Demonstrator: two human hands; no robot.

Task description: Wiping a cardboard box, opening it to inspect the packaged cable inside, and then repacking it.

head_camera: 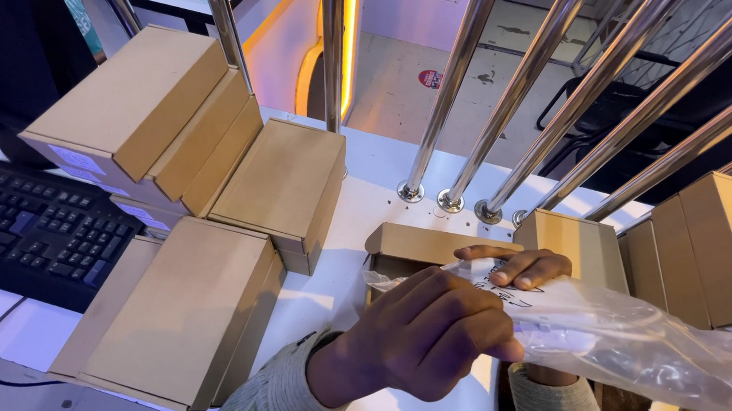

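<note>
Head view: left hand (416,334) pinches the clear bag (610,317), right hand (518,266) grips its mouth above a small box (423,246); bagging seems underway, needing the mouth spread wider.

You are at a packing counter in a shop or warehouse: plain cardboard boxes (182,314) stack across the white counter (364,167) beside a keyboard (33,230), with steel rails (535,68) above a concrete floor (392,85).
</note>
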